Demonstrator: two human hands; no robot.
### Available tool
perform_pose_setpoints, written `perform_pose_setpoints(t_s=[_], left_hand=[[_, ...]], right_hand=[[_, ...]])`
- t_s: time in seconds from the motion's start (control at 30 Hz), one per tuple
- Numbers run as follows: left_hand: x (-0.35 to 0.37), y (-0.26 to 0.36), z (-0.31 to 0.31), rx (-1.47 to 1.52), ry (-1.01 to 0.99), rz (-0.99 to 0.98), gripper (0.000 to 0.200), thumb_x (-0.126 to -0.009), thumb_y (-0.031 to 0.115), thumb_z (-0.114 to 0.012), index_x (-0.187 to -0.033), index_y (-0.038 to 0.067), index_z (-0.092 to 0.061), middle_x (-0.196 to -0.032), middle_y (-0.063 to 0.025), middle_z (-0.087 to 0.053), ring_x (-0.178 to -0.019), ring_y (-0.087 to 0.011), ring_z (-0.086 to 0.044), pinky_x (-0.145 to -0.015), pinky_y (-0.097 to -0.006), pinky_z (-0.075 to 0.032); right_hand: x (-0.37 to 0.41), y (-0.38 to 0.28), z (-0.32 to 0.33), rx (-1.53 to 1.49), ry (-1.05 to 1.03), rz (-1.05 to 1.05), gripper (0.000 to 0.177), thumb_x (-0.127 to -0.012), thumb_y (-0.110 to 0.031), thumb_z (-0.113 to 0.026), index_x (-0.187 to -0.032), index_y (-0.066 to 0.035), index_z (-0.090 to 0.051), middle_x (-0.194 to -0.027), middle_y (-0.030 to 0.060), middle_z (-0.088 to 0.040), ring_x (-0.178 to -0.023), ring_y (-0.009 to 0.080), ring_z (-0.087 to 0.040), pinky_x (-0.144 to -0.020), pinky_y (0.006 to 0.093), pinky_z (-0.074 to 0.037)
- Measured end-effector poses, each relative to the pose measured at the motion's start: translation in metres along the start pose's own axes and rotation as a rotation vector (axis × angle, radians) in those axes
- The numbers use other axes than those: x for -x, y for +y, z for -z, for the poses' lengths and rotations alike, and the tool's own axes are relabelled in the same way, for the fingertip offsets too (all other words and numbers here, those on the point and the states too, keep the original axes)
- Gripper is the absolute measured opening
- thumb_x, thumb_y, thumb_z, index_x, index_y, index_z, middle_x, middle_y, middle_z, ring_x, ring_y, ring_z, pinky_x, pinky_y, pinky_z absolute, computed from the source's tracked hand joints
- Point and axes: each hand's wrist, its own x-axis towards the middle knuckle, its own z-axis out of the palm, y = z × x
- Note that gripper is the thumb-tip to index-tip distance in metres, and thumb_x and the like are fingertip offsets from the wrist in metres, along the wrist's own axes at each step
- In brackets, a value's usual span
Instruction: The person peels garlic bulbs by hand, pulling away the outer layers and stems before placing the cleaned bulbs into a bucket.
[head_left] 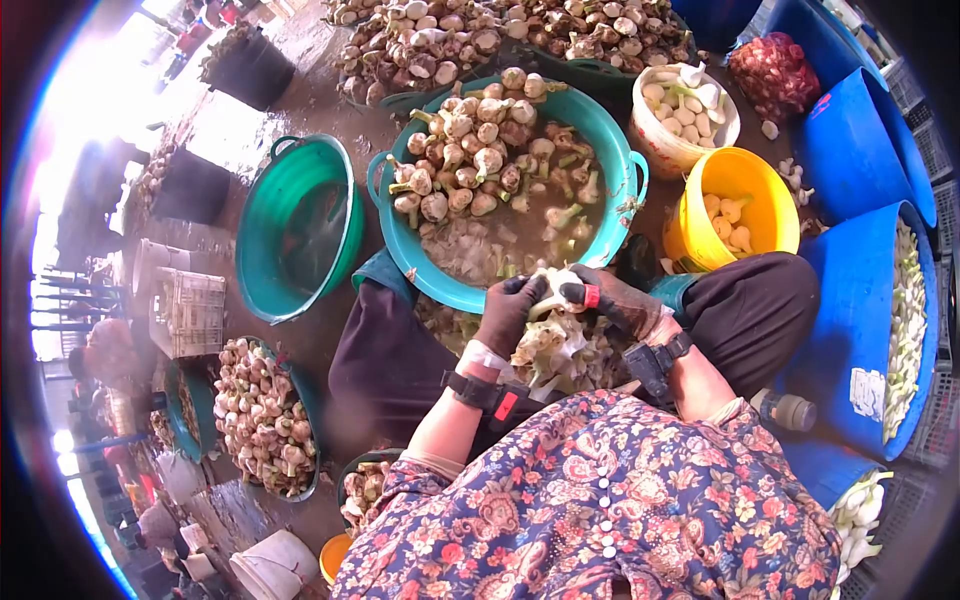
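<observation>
- Our gloved left hand (508, 312) and right hand (618, 300) meet over our lap, both closed around one white bulb (553, 288) held between them.
- Under the hands, a heap of pale peelings (560, 352) lies on our lap.
- Just beyond the hands stands a teal tub (440, 285) of unpeeled bulbs in water.
- Beyond the right hand is a yellow bucket (745, 170) holding a few peeled bulbs.
- Left of the tub stands a green tub (265, 230).
</observation>
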Motion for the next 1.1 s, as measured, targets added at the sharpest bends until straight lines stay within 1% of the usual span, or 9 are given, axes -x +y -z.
perform_pose_setpoints(t_s=[0.07,0.17,0.27,0.37,0.5,0.63,0.8,0.97,1.1], left_hand=[[0.015,0.015,0.002,0.038,-0.053,0.115,0.018,-0.09,0.015,-0.058,-0.1,0.0,-0.062,-0.085,-0.0067,-0.065,-0.073,-0.0125,-0.062,-0.065,-0.022,-0.049],[-0.005,-0.024,0.025,-0.812,-0.144,-0.815,0.024,-0.091,0.018,-0.056,-0.109,0.002,-0.058,-0.094,-0.0083,-0.064,-0.08,-0.0131,-0.061,-0.069,-0.0219,-0.049],[-0.006,-0.037,0.036,-0.915,-0.011,-0.775,0.03,-0.087,0.017,-0.061,-0.11,-0.001,-0.057,-0.094,-0.0082,-0.065,-0.078,-0.0213,-0.063,-0.067,-0.0287,-0.05],[-0.007,-0.024,0.017,0.69,-0.05,0.148,0.028,-0.087,0.015,-0.06,-0.111,-0.001,-0.056,-0.094,-0.0102,-0.065,-0.078,-0.0232,-0.063,-0.069,-0.0298,-0.05],[-0.019,-0.045,0.03,0.066,-0.086,-0.348,0.026,-0.09,0.02,-0.058,-0.105,-0.001,-0.058,-0.091,-0.0062,-0.063,-0.075,-0.0159,-0.06,-0.07,-0.0262,-0.048],[0.014,-0.012,0.03,-0.039,-0.175,-0.196,0.029,-0.089,0.028,-0.06,-0.093,-0.001,-0.061,-0.085,-0.0032,-0.063,-0.075,-0.011,-0.058,-0.069,-0.0254,-0.048],[0.034,0.004,0.018,-1.362,-0.679,-0.116,0.047,-0.069,0.039,-0.077,-0.103,0.007,-0.066,-0.088,-0.0134,-0.068,-0.08,-0.0184,-0.064,-0.072,-0.0305,-0.049],[0.008,-0.013,0.002,-1.056,0.032,-0.537,0.087,-0.072,0.036,-0.076,-0.136,0.0,-0.03,-0.114,-0.0187,-0.059,-0.094,-0.022,-0.062,-0.082,-0.0317,-0.048],[-0.01,-0.019,-0.011,-0.695,-0.117,-0.516,0.068,-0.087,0.022,-0.063,-0.137,-0.004,-0.025,-0.105,-0.0118,-0.058,-0.089,-0.0148,-0.058,-0.078,-0.0279,-0.048]], right_hand=[[0.01,-0.019,-0.007,-0.05,-0.078,0.16,0.046,-0.086,-0.039,-0.06,-0.115,-0.005,-0.052,-0.093,0.0016,-0.055,-0.077,0.0071,-0.05,-0.064,0.0221,-0.043],[-0.001,0.003,-0.005,-0.106,-0.073,0.216,0.063,-0.081,-0.031,-0.068,-0.132,-0.005,-0.042,-0.115,0.006,-0.054,-0.101,0.0115,-0.05,-0.087,0.0247,-0.042],[-0.003,0.005,-0.015,0.508,0.195,0.339,0.065,-0.075,-0.019,-0.07,-0.134,-0.01,-0.042,-0.119,0.0104,-0.055,-0.111,0.0221,-0.049,-0.097,0.0312,-0.038],[0.005,-0.013,-0.038,1.172,0.467,0.529,0.058,-0.068,-0.01,-0.068,-0.124,-0.015,-0.054,-0.117,0.0178,-0.054,-0.113,0.0333,-0.046,-0.097,0.0376,-0.038],[-0.003,-0.001,-0.036,0.934,0.521,0.602,0.019,-0.076,-0.011,-0.065,-0.095,-0.009,-0.066,-0.097,0.0113,-0.063,-0.096,0.0259,-0.056,-0.086,0.0356,-0.045],[-0.021,0.014,-0.011,-0.605,0.609,0.071,0.016,-0.085,-0.022,-0.064,-0.087,-0.006,-0.063,-0.078,0.003,-0.062,-0.065,0.0133,-0.059,-0.059,0.0247,-0.048],[-0.027,0.046,0.023,-0.662,0.614,0.053,0.022,-0.082,-0.03,-0.067,-0.084,-0.009,-0.062,-0.07,0.0008,-0.06,-0.058,0.0103,-0.055,-0.054,0.0256,-0.045],[-0.021,0.026,0.002,-0.4,0.679,-0.03,0.028,-0.081,-0.035,-0.068,-0.079,-0.007,-0.062,-0.065,-0.0017,-0.056,-0.057,0.0083,-0.051,-0.054,0.0246,-0.042],[-0.027,0.031,-0.011,0.055,0.687,0.088,0.036,-0.083,-0.037,-0.065,-0.071,-0.004,-0.061,-0.06,0.0002,-0.054,-0.055,0.008,-0.047,-0.052,0.0261,-0.039]])
